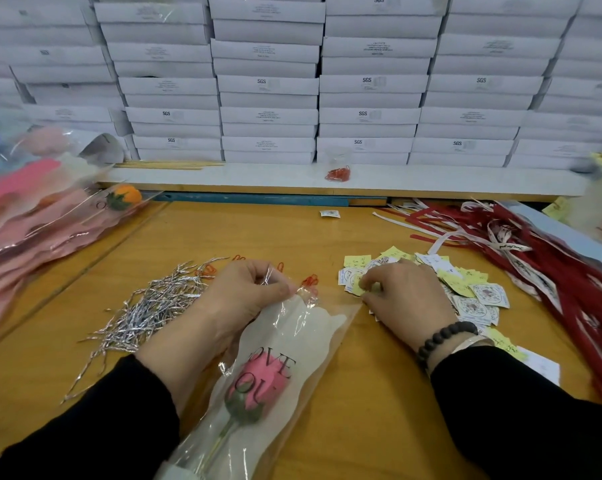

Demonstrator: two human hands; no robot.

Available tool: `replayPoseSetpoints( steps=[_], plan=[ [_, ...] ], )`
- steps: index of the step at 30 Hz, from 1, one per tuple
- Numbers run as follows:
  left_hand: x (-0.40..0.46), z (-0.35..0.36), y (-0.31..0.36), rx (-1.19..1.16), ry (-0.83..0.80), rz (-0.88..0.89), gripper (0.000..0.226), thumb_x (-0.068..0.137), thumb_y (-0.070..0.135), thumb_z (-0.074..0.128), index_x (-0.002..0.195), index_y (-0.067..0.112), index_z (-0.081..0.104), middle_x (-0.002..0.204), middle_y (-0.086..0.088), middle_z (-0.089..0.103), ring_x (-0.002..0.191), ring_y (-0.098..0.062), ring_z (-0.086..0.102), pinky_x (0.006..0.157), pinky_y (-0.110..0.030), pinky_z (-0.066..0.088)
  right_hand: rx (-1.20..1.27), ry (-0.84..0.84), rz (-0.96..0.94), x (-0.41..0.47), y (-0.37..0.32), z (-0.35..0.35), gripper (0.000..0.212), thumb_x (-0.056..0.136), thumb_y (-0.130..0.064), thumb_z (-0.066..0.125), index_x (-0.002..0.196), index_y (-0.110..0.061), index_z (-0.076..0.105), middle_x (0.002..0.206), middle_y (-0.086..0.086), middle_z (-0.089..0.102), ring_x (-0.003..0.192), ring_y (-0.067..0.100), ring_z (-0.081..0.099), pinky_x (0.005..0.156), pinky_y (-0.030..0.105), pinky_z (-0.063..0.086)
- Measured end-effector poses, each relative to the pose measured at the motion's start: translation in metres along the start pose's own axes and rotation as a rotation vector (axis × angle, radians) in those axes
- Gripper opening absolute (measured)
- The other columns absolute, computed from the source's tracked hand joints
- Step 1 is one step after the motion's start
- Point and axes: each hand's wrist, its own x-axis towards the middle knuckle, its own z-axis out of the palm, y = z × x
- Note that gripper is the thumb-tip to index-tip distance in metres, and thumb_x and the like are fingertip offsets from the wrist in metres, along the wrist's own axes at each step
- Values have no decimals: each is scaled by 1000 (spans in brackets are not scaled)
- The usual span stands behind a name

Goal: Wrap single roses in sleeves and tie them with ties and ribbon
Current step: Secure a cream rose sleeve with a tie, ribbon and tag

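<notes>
Near centre, the left hand (247, 292) pinches the crinkly sleeve (285, 344) holding a pink rose (261, 382) (light, slippery, best gripped at its gathered end), while the right hand (400, 296) pinches a yellow tag (356, 288).

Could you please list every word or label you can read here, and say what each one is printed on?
"SGS": on several of the white boxes stacked at the back; their smaller print is too small to read.
"LOVE YOU": on the sleeve over the pink rose, upside down.
Tags and ribbons: print too blurred to read.
</notes>
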Motion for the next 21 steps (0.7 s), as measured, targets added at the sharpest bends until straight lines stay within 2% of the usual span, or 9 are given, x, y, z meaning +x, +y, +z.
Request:
replayPoseSetpoints(
  steps=[5, 7, 11, 13, 17, 19, 21],
  plan=[
    [-1, 0, 1, -22, -18, -9, 22, 79, 3, 71, 59, 12, 66, 71, -18, 67, 53, -20, 59, 52, -24, 49, 76, 28, 57, -2, -1, -3, 20, 89, -20, 51, 95, -22, 70, 93, -1, 69, 92, 18, 58, 90, 33, 44],
    [-2, 0, 2, -26, -16, -7, 24, 78, 3, 71, 58, 13, 66, 77, -22, 68, 58, -23, 59, 56, -26, 49, 86, 11, 49, -2, -1, -2, 17, 88, -22, 55, 100, -21, 67, 98, -2, 67, 96, 18, 56, 89, 32, 43],
    [-3, 1, 3, -28, -15, -4, 23, 79, 3, 70, 58, 13, 65, 87, -28, 67, 63, -25, 59, 60, -29, 49, 142, -43, 65, 2, 0, 1, 28, 85, -25, 64, 112, -19, 61, 114, -1, 60, 102, 18, 55, 89, 32, 43],
    [-4, 1, 4, -36, -12, -8, 23, 79, 3, 70, 59, 12, 64, 86, -28, 66, 61, -24, 59, 59, -28, 49, 158, -71, 84, 3, 1, 1, 23, 85, -25, 64, 106, -17, 63, 108, 0, 59, 100, 19, 55, 86, 31, 45],
    [-4, 1, 4, -49, -17, -16, 19, 79, 3, 70, 61, 10, 65, 75, -20, 66, 54, -20, 59, 52, -24, 50, 219, -60, 114, 2, 2, -1, 15, 85, -30, 63, 92, -17, 63, 79, -4, 53, 86, 18, 55, 77, 31, 45],
    [-3, 1, 4, -51, -16, -16, 17, 78, 3, 70, 63, 8, 64, 72, -18, 66, 52, -19, 59, 50, -24, 50, 216, -28, 119, 2, 2, -1, 11, 87, -24, 60, 95, -17, 61, 83, -2, 57, 89, 21, 56, 81, 34, 45],
    [-3, 1, 3, -55, -19, -16, 19, 78, 3, 71, 62, 9, 65, 71, -17, 66, 52, -19, 60, 50, -23, 50, 214, -12, 118, 3, 2, -1, 16, 86, -17, 61, 101, -20, 58, 94, -3, 60, 95, 20, 54, 88, 37, 44]
  ],
)
